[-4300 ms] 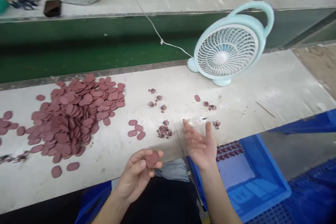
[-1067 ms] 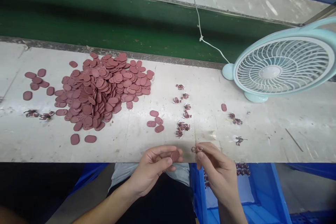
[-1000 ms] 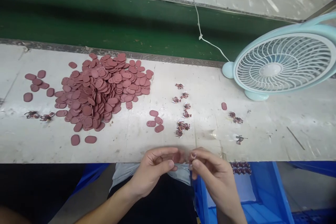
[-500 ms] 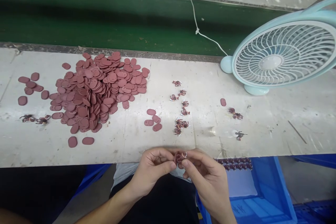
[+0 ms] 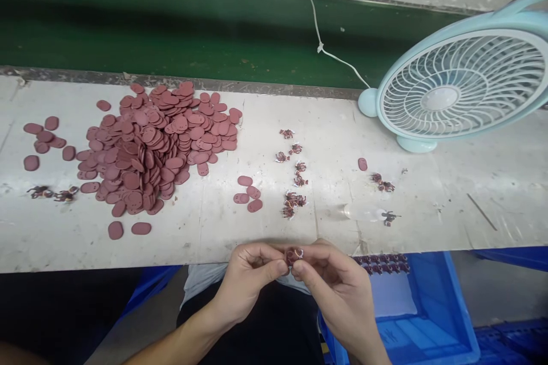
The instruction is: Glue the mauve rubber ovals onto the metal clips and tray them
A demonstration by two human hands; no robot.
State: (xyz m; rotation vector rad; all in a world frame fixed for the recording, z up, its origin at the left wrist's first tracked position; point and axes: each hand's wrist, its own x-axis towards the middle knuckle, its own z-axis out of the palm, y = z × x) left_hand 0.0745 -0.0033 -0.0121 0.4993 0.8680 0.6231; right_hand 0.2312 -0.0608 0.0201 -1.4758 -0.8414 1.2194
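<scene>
In front of the table's near edge, my left hand [image 5: 252, 274] and my right hand [image 5: 338, 285] meet fingertip to fingertip. Both pinch a small dark-red figurine [image 5: 293, 255] with a pale, shiny curved detail. A reddish-brown oval piece appears pressed against it on the left-hand side, but fingers cover most of the joint. Beyond the hands, several similar small figurines [image 5: 294, 199] lie in a loose column on the table. Left of these rests a small group of reddish-brown oval discs [image 5: 254, 205].
A large heap of oval discs [image 5: 141, 154] covers the table's left part. At right stands a light-blue fan [image 5: 440, 100] with a white cable. A clear bottle-like item [image 5: 363, 213] lies nearer. Below the edge, a blue crate [image 5: 454, 308] holds rows of figurines [image 5: 385, 265].
The oval piece and figurine between my fingertips have turned slightly and sit closer together. Both hands keep their grip in nearly the same place. The view has shifted slightly.
</scene>
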